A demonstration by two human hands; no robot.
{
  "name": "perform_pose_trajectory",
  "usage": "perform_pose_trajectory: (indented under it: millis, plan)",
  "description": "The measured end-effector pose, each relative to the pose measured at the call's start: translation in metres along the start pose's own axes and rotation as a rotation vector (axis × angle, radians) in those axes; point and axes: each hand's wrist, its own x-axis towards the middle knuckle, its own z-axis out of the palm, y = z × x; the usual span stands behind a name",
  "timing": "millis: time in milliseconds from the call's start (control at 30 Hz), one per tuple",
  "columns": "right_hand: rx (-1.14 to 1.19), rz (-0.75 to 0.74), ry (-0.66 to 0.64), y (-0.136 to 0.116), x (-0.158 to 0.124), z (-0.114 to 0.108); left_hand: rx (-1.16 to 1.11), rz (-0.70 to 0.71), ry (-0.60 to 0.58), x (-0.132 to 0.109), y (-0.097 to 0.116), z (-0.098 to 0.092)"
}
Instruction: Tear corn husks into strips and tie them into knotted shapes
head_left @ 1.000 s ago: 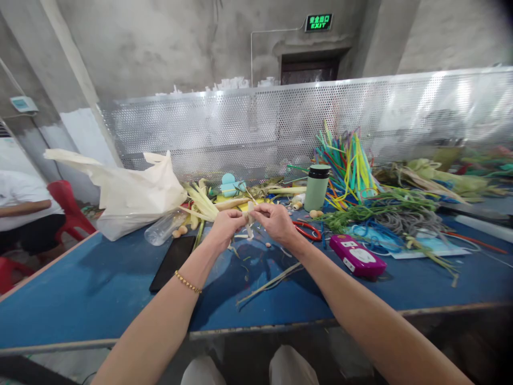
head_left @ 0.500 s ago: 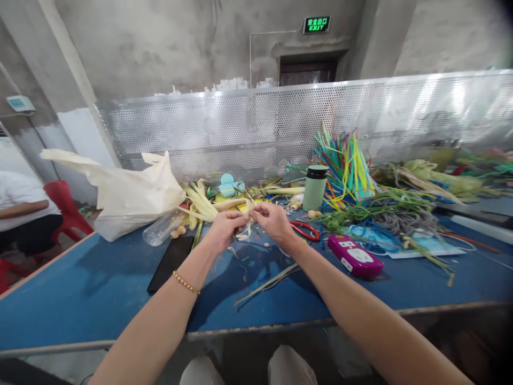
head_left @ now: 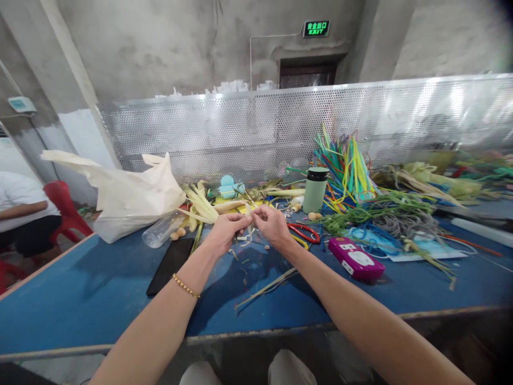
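Over the middle of the table my left hand (head_left: 228, 231) is closed in a pinch on a thin pale strip of husk (head_left: 250, 232). A bit of the strip stands up above the fingertips and an end hangs below. My right hand (head_left: 273, 226) pinches right beside it, fingertips nearly touching the left ones; what lies between its fingers is too small to make out. Behind the hands lie pale yellow corn husks (head_left: 202, 204). Red-handled scissors (head_left: 305, 232) rest just right of my right hand. Dry stalks (head_left: 266, 289) lie on the blue table (head_left: 100, 299) below.
At left are a white plastic bag (head_left: 136, 187), a clear bottle (head_left: 162, 230) and a black phone (head_left: 170, 267). A green tumbler (head_left: 315, 192), colourful pipe cleaners (head_left: 348, 168), a purple box (head_left: 356, 259) and grey cord (head_left: 411, 227) stand or lie at right. A seated person (head_left: 24, 208) is at far left.
My right hand has drawn slightly right, opening a small gap between the two pinches. My left hand stays almost in place. The view has tilted a little.
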Motion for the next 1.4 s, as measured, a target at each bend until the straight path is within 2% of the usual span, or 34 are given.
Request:
perform_pose_trajectory:
  millis: [200, 300, 400, 500, 633, 700, 833, 900, 1000, 1067, 1133, 1300, 1367, 1400]
  plan:
    - [0.175, 0.148, -0.091, -0.007, -0.002, -0.001, 0.038, -0.011, 0.035, 0.000, 0.002, 0.001]
    - [0.202, 0.174, -0.109, -0.013, -0.003, -0.002, 0.044, -0.008, 0.049, -0.001, 0.003, 0.002]
    - [0.101, 0.125, -0.036, -0.016, 0.000, -0.007, 0.028, -0.024, 0.061, -0.001, 0.004, 0.002]
    - [-0.100, 0.017, 0.063, -0.016, 0.006, -0.018, 0.014, -0.030, 0.077, -0.001, 0.005, 0.001]
    - [-0.202, -0.035, -0.019, -0.014, 0.008, -0.028, 0.017, -0.037, 0.088, 0.000, 0.007, 0.000]
    - [-0.130, 0.056, -0.125, -0.014, 0.007, -0.030, 0.043, -0.024, 0.096, 0.000, 0.007, -0.001]
    - [0.153, 0.438, -0.317, -0.018, 0.003, -0.025, 0.126, 0.054, 0.088, -0.002, 0.007, 0.001]
    - [0.345, 0.580, -0.317, -0.020, 0.002, -0.021, 0.146, 0.066, 0.077, -0.003, 0.007, 0.002]
    - [0.611, 0.645, -0.205, -0.020, 0.002, -0.014, 0.137, 0.048, 0.066, -0.003, 0.006, 0.001]
    - [0.707, 0.620, -0.116, -0.019, 0.002, -0.011, 0.107, 0.021, 0.068, -0.001, 0.004, 0.000]
    - [0.700, 0.551, -0.038, -0.017, 0.003, -0.009, 0.075, -0.003, 0.075, 0.001, 0.002, -0.001]
    - [0.275, 0.176, 0.149, -0.019, 0.004, -0.012, 0.051, -0.050, 0.089, 0.002, 0.001, -0.001]
    - [0.131, 0.035, 0.163, -0.024, 0.003, -0.016, 0.049, -0.064, 0.089, 0.002, 0.003, 0.000]
    - [0.107, -0.009, 0.131, -0.027, 0.003, -0.018, 0.047, -0.071, 0.091, 0.002, 0.003, 0.000]
